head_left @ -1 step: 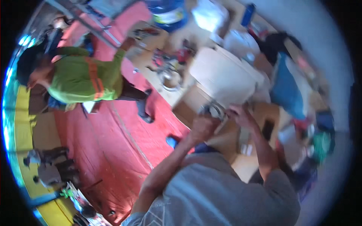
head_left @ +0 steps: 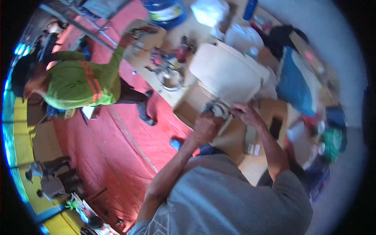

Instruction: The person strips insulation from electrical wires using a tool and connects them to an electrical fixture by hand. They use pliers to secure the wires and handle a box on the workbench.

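Observation:
My left hand (head_left: pixel 207 127) is closed around a round silver-and-dark metal object (head_left: pixel 219 109), held above an open cardboard box (head_left: pixel 192 105). What kind of object it is, I cannot make out. My right hand (head_left: pixel 243 113) is at the object's right side, fingers pinched together near its edge. Whatever sits between those fingertips is too small to tell. Just beyond both hands lies a large cream-coloured sheet or lid (head_left: pixel 225 70).
Red power tools (head_left: pixel 181 51) and a metal ring-shaped part (head_left: pixel 170 80) lie on the table's left. Behind stands a blue water jug (head_left: pixel 166 13). A blue-and-white bag (head_left: pixel 295 82) is at right. A person in a green shirt (head_left: pixel 74 84) reaches toward the table from the left.
The whole view has shifted slightly, so things appear a little further left. Both hands stay at the metal object. No grasp visibly changes.

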A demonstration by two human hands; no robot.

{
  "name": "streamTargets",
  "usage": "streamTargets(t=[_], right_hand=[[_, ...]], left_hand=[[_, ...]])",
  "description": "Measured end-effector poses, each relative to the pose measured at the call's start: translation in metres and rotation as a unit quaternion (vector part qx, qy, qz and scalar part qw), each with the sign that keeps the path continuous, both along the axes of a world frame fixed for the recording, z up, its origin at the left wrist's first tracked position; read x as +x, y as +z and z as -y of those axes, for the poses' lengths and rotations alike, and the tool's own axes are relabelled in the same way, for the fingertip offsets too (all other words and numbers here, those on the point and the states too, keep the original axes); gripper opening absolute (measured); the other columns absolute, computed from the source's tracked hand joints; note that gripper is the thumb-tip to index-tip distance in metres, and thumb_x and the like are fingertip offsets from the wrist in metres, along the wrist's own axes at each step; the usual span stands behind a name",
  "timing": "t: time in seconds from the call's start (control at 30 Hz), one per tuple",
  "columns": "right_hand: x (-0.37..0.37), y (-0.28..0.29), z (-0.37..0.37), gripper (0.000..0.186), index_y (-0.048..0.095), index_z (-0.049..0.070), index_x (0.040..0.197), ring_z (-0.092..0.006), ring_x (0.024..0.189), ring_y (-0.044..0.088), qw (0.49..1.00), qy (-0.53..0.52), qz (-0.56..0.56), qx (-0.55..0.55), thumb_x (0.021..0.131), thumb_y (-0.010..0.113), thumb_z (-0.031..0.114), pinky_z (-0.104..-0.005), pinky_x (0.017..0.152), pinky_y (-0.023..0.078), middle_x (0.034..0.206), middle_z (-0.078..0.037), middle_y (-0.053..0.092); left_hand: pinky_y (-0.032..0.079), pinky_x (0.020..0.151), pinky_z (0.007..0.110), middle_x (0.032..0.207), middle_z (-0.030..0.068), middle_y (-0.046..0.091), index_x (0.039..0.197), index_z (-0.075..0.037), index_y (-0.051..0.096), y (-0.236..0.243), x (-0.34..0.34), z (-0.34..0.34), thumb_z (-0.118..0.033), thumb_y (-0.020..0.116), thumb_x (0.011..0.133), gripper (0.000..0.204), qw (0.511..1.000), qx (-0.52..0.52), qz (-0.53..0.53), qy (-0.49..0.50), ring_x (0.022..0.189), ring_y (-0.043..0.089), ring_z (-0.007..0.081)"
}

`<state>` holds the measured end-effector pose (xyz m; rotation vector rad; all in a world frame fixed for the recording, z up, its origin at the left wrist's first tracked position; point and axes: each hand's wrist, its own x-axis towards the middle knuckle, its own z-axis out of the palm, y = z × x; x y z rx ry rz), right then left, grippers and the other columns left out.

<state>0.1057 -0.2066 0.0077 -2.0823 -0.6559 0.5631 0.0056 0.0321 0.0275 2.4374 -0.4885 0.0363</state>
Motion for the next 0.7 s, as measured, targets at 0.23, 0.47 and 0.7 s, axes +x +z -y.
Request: streamTargets(t=[0.23,0.47,0.7], right_hand=[[-0.025,0.023,0.029,0.016,0.068,0.001,0.109,-0.0219,0.081,0.068,0.999,0.041,-0.01,0.03,0.1,0.061,0.012,-0.0361,0.074,0.052,0.089,-0.01,0.071],[-0.043,0.091,0.019,0.011,0.063,0.002,0.096,-0.0323,0.068,0.063,0.992,0.09,0.02,-0.083,0.094,0.065,0.013,-0.04,0.064,0.049,0.079,-0.016,0.065],[-0.042,0.092,0.019,0.008,0.062,0.003,0.089,-0.0208,0.059,0.057,1.0,0.02,0.017,-0.016,0.093,0.065,0.009,-0.0387,0.056,0.042,0.068,-0.012,0.057]], left_hand=[[0.044,0.08,0.051,0.087,0.0151,0.068,0.098,-0.01,0.069,0.002,0.0,0.021,-0.026,0.065,0.096,0.017,0.995,-0.027,-0.069,0.06,0.088,0.066,0.0363],[0.045,0.08,0.051,0.083,0.0167,0.068,0.095,-0.009,0.068,-0.002,-0.007,0.033,-0.026,0.064,0.097,0.018,0.997,-0.006,-0.039,0.059,0.084,0.067,0.0375],[0.045,0.077,0.053,0.077,0.0187,0.066,0.093,-0.008,0.065,0.002,-0.003,0.029,-0.022,0.064,0.097,0.015,0.997,-0.023,-0.047,0.057,0.08,0.067,0.0401]])
